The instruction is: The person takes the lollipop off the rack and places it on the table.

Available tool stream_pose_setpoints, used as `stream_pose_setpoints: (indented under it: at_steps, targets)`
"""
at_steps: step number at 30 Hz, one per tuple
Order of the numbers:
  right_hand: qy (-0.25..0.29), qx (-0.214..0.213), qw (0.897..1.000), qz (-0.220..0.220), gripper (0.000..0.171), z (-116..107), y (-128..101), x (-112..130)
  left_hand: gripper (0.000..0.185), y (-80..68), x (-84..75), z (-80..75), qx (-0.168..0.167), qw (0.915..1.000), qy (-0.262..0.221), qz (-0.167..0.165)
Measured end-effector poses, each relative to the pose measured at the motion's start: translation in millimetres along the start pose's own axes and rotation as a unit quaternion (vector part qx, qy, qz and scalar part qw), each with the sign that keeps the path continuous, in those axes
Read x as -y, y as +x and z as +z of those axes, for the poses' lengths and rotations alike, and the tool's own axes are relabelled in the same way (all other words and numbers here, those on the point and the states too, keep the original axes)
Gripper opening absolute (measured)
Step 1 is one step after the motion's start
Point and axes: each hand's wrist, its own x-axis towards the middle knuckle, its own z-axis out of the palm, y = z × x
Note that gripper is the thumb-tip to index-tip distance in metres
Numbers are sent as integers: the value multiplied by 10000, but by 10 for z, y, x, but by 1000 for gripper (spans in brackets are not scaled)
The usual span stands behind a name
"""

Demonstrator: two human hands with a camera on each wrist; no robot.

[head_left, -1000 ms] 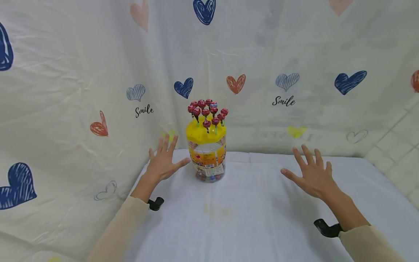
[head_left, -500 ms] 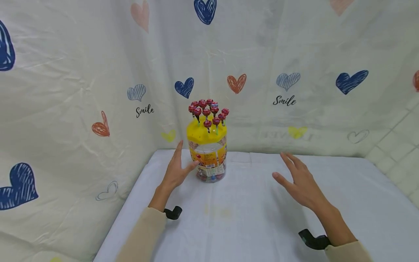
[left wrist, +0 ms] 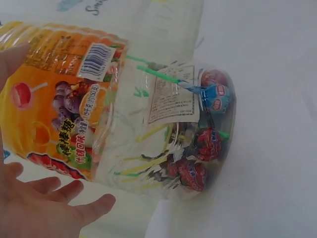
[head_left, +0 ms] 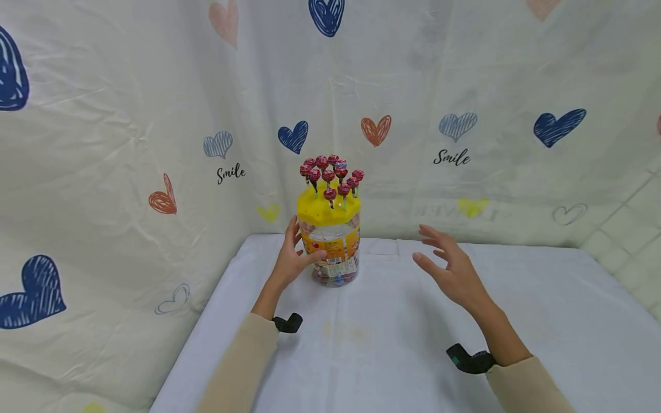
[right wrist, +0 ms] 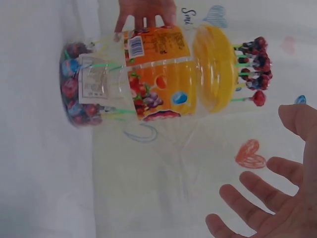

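Note:
A clear plastic jar (head_left: 338,250) with an orange fruit label stands upright toward the back of the table. Several red-wrapped lollipops (head_left: 330,195) stick up out of its yellow lid (head_left: 330,214). More lollipops (left wrist: 209,144) lie at the bottom, seen through the plastic in the left wrist view. My left hand (head_left: 290,263) is at the jar's left side, thumb in front of the label and fingers spread behind, partly hidden. To the right of the jar and apart from it, my right hand (head_left: 457,278) hovers with spread, slightly bent fingers and holds nothing.
A white cloth covers the table (head_left: 372,344). Behind it and to the left hangs a white curtain (head_left: 392,69) printed with hearts. Pale tiles (head_left: 627,229) show at the right. Each wrist wears a black camera mount (head_left: 289,323).
My left hand has moved right and forward to the jar's side, its fingers closing in around it. My right hand has moved left toward the jar, its fingers less widely spread.

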Motion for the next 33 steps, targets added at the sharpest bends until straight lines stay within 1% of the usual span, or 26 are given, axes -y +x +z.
stream_pose_setpoints:
  at_steps: [3,6,12,16,20,27,30,33]
  targets:
    - [259,1,9996,-87,60,36,116,41,107,51,4,-2,208,9991,-381,-13]
    - [457,32,9989,-94,59,67,251,74,106,106,8,-11,361,9980,-526,8]
    - [578,49,9983,-102,54,132,517,165,106,186,-6,-30,496,9974,-521,-23]
    - [724,0,9973,-111,52,182,704,243,104,228,-2,-42,667,9962,-551,59]
    - [889,1,9960,-21,49,221,883,302,102,278,2,-43,819,9947,-619,83]
    - [1382,-59,9903,131,39,282,1158,361,95,370,22,-37,915,9930,-741,46]
    - [1544,-77,9879,154,37,332,1267,366,91,381,27,-38,954,9923,-783,54]
    - [1574,-70,9873,210,35,381,1359,373,90,376,32,-43,941,9925,-774,21]
